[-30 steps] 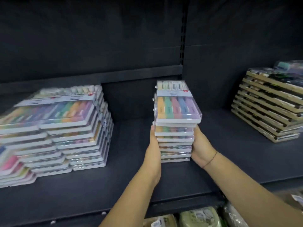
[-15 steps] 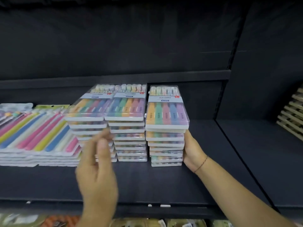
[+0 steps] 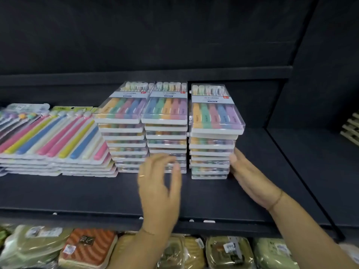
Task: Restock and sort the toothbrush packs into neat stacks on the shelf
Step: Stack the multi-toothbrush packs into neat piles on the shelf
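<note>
Right hand fingers straight against toothbrush stack, left hand fingers apart; labels blurred.

I see glossy clear plastic toothbrush packs with smooth lids, on a matt black shelf; below, shiny plastic-wrapped goods catch the light.

Wearing a slim ring with a golden glint on one finger of the left hand (too blurred for telling which finger). Carrying a fine thread bracelet around the left wrist. Wearing a thin brownish cord band around the wrist behind the right hand. Showing the left forearm and right forearm bare all along.
</note>
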A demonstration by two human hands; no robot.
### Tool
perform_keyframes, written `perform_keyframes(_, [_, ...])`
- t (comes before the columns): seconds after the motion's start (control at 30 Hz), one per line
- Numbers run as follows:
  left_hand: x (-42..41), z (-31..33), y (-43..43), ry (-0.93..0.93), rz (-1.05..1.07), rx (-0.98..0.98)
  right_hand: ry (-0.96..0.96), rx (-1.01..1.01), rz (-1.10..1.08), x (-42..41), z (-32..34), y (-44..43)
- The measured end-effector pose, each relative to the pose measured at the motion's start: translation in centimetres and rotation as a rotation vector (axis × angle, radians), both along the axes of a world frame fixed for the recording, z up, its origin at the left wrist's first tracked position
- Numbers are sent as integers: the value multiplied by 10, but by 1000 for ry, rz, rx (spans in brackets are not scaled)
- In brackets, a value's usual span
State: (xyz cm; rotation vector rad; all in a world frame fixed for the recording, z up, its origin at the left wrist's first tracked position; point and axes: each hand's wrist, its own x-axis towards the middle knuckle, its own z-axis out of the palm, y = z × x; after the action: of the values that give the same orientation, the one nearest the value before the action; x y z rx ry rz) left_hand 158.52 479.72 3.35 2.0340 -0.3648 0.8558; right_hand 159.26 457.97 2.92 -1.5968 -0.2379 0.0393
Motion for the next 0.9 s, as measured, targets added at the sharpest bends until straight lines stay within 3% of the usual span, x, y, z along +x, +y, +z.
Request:
perform_keyframes(0.13, [-11,-29,-19,103,-222,594,-13,-470,-150,8,-1,-10])
perform_keyframes(0.27, [-14,-23,-17,272,-239,879,-66,-560,-254,16,-7,-6])
perform_keyframes(0.37, [-15,-24,-15,456,-317,911,-70,-557,-283,24,-8,-3])
perform_keyframes(0.5, [-9,-24,-16,478,-305,937,-73,-573,-285,27,-6,-3])
perform_keyframes(0.57, [-9,-22,-16,466,-322,858,-61,-549,-245,25,-1,-2])
perform_keyframes(0.73, [0,-6,-15,109,-189,471,-168,-298,-253,18,24,3])
perform_keyframes(0.8, [7,-7,-15,5,-145,609,-203,-250,-256,20,33,8])
perform_keyframes(0.9, [15,-15,-15,-6,-73,820,-244,-291,-306,28,36,16])
